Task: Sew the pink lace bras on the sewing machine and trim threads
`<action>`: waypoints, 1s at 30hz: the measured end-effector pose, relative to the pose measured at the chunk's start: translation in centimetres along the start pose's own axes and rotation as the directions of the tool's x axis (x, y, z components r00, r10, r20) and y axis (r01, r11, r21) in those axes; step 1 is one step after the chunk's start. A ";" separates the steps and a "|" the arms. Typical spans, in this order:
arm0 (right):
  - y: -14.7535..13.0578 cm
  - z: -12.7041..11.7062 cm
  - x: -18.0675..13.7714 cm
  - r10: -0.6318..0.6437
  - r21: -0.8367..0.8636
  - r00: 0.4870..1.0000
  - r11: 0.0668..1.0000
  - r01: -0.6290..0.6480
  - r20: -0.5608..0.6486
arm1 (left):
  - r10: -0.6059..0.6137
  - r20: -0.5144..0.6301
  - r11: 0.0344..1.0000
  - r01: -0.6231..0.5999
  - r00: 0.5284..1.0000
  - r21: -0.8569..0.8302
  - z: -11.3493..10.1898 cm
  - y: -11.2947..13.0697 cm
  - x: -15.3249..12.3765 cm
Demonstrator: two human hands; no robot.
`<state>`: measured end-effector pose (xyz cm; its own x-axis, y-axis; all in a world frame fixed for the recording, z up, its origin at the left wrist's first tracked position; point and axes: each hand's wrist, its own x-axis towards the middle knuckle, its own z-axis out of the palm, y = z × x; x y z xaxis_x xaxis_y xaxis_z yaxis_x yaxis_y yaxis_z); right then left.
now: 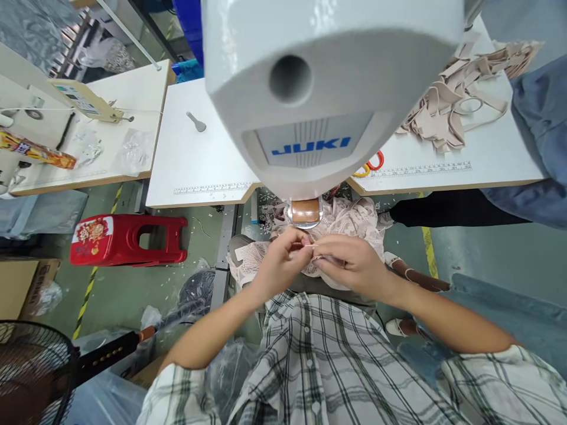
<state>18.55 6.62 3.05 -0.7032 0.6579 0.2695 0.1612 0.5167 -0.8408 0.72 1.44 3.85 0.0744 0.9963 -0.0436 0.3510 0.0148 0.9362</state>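
A pale pink lace garment piece [349, 221] lies bunched in my lap below the head of a white JUKI sewing machine [310, 100]. My left hand [279, 262] pinches the lace near its edge, fingers closed. Facing it, my right hand [349, 262] pinches the same lace, thumb and fingers pressed together. The fingertips of both hands nearly meet just under the machine's brown-tipped end [305, 212]. What lies between the fingertips is too small to make out.
A white work table [199, 159] with a printed ruler runs behind the machine. Beige straps [452, 100] are piled at the right, with red and yellow rings [370, 165] nearby. A red plastic stool [128, 239] lies on the floor at left. A black fan [31, 372] stands at bottom left.
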 end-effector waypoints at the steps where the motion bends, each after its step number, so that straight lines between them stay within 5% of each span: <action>1: -0.3 -0.1 0.0 -0.001 0.014 1.000 1.000 0.001 -0.030 | -0.001 -0.071 0.997 -0.005 0.997 -0.076 0.4 0.0 -0.3; 4: -0.9 -0.2 0.0 -0.035 -0.026 0.997 0.999 0.033 -0.069 | 0.053 -0.211 0.996 -0.066 0.976 -0.059 1.1 -0.1 -1.0; 12: -1.6 -0.3 0.6 0.020 -0.003 0.998 1.000 -0.020 -0.059 | 0.445 -0.241 0.841 -0.310 0.862 0.442 0.6 -1.2 -0.5; 15: -1.5 -0.3 0.7 0.103 0.052 0.992 0.994 -0.099 -0.074 | 0.492 -0.227 0.818 -0.357 0.840 0.452 0.7 -1.5 -0.4; 21: -1.0 -1.9 1.2 0.217 0.011 0.973 0.976 -0.217 -0.075 | 0.430 -0.225 0.872 -0.338 0.874 0.353 0.0 -0.9 -0.1; 25: -0.6 -3.3 2.1 0.229 -0.165 0.962 0.953 -0.253 -0.151 | 0.572 -0.155 0.779 -0.473 0.806 0.412 -0.7 -0.2 0.2; 30: -0.8 -3.7 2.9 0.194 -0.143 0.980 0.972 -0.189 0.029 | 0.663 -0.049 0.661 -0.552 0.747 0.508 -1.2 0.2 0.4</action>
<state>18.96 10.18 6.23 -0.6781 0.7298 0.0872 0.3879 0.4562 -0.8009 -0.30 1.96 4.44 0.2424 0.7585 0.6049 0.6652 -0.5838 0.4655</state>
